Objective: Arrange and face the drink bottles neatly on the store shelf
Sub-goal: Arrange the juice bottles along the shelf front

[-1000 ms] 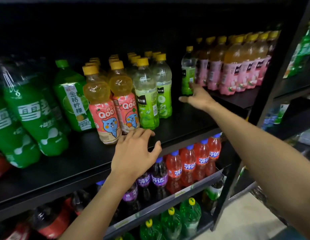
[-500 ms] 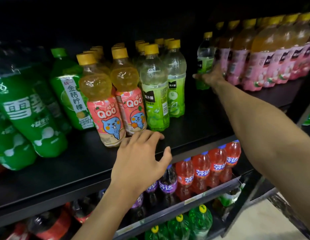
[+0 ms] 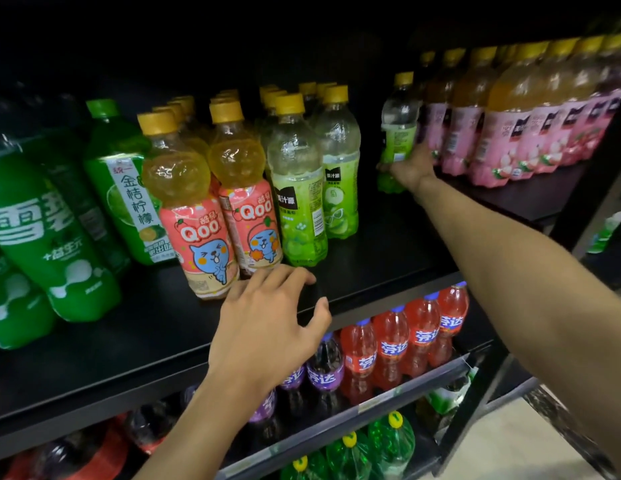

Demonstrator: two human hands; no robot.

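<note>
On the black shelf stand rows of yellow-capped bottles: orange Qoo bottles in front, green grape-juice bottles beside them. A lone green grape-juice bottle stands further back to the right, next to a row of pink-labelled bottles. My right hand is stretched out and grips the lower part of that lone bottle. My left hand hovers with relaxed, spread fingers over the shelf's front edge, just before the Qoo bottles, holding nothing.
Large green soda bottles and a green lemon-drink bottle fill the shelf's left side. Below, red and purple Fanta bottles line a lower shelf, with green bottles under them. A black upright post bounds the shelf at right.
My right hand has reached further back and closed around the lone green bottle. The view has moved closer to the shelf. My left hand has barely moved.
</note>
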